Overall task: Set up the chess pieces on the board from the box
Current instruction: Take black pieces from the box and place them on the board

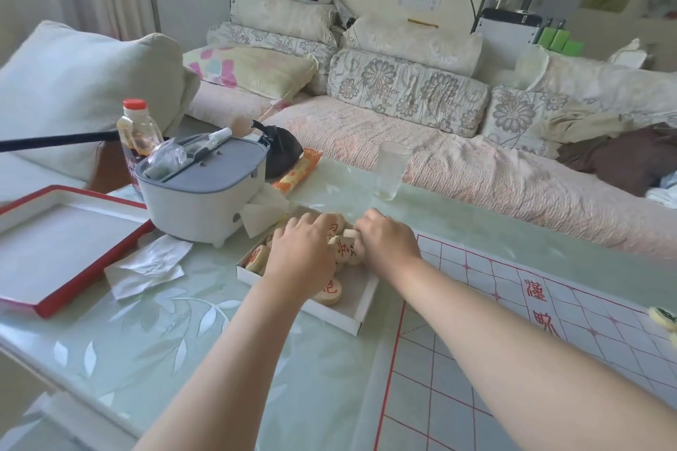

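Digging through the xiangqi box (353,308)
Left hand (300,253) and right hand (388,242) are curling fingers over discs (331,291) at frame centre; grip cannot be told. The board (513,304) is lying lower right.

Glass-topped table (205,333) with a pale leaf pattern, and what lies directly on it. Far left: a red-rimmed white tray (62,249) with crumpled tissue (146,269) just beside it. Behind these stands a white container with a grey lid (205,190); the red-capped bottle (138,128) rises behind it, base hidden. Mid-table: a black bag (280,152), an orange packet (298,172), a clear tumbler (391,170) and a shallow white box (344,323). Right: a red-gridded board sheet (586,315), lying flat.
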The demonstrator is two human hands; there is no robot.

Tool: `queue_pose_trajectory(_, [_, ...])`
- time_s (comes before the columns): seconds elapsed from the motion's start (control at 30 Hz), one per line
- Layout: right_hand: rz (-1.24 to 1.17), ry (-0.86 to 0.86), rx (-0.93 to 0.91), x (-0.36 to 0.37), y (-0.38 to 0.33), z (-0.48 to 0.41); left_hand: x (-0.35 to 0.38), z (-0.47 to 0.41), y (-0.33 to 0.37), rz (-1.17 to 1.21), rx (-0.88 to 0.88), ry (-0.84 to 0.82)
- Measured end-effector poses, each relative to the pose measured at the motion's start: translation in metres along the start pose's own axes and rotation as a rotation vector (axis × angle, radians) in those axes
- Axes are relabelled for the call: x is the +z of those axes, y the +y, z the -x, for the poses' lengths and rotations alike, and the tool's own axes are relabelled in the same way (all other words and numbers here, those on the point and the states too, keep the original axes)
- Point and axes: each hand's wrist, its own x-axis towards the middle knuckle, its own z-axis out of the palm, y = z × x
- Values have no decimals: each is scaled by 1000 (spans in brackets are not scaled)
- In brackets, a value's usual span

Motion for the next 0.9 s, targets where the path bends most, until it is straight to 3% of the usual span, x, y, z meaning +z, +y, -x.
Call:
queue_pose_trajectory(0.13, [-340,181,-119,-11,2,15,-1,-2,5,246,-74,35])
queue_pose_trajectory(0.27, [-488,261,-276,-24,-3,29,-8,-4,6,519,-177,10])
queue_pose_trajectory(0.5, [-656,288,-240,-34,-5,33,-14,1,7,817,-274,3])
queue_pose_trajectory(0.63, [-635,129,-114,-37,-14,27,-15,2,-1,733,-257,37])
queue_pose_trajectory(0.77, [-293,-177,34,-37,-6,15,-14,-4,-12,535,-235,60])
queue_pose_trajectory(0.9, [-85,-425,8,-29,-2,5,-12,-7,-16,483,-212,-8])
